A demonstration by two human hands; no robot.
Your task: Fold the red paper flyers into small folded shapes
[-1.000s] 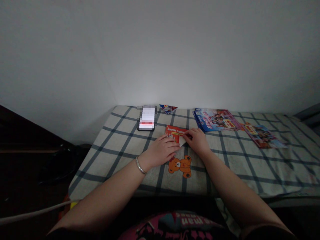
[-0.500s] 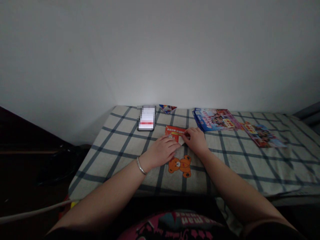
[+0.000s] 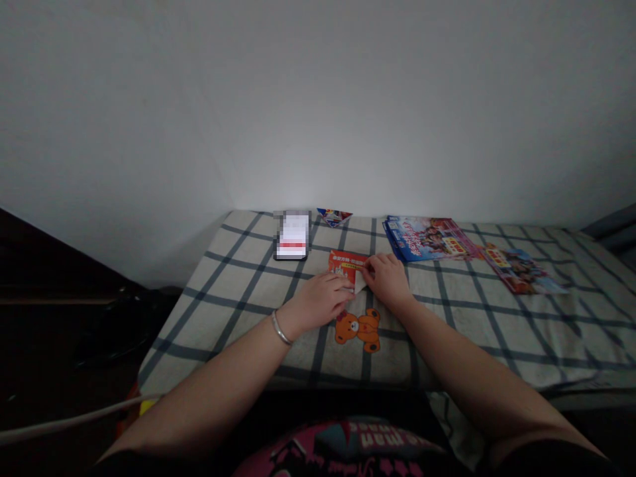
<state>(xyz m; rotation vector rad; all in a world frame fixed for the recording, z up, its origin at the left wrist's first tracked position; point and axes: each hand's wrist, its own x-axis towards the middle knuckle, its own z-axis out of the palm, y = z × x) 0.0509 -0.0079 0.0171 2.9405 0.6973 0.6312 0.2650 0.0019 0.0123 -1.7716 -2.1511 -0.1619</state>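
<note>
A small sheet of red printed paper (image 3: pixel 342 260) lies on the checked cloth, with a pale folded flap (image 3: pixel 360 281) at its right side. My left hand (image 3: pixel 325 296), a silver bangle on its wrist, rests with outstretched fingers over the lower left of the paper and partly hides it. At the paper's right edge my right hand (image 3: pixel 386 279) is closed, thumb and fingers pinching the flap. Just below the hands, an orange teddy bear picture (image 3: pixel 358 330) shows on the cloth.
Behind the paper are a lit phone (image 3: pixel 292 237) and a small folded paper triangle (image 3: pixel 334 216). A stack of blue and pink leaflets (image 3: pixel 432 237) lies to the right, beside another colourful leaflet (image 3: pixel 524 268). The wall (image 3: pixel 318 106) borders the back of the checked cloth (image 3: pixel 223 298).
The fingers of my left hand have drawn back slightly to the left, uncovering more of the pale flap. My right hand stays at the paper's right edge.
</note>
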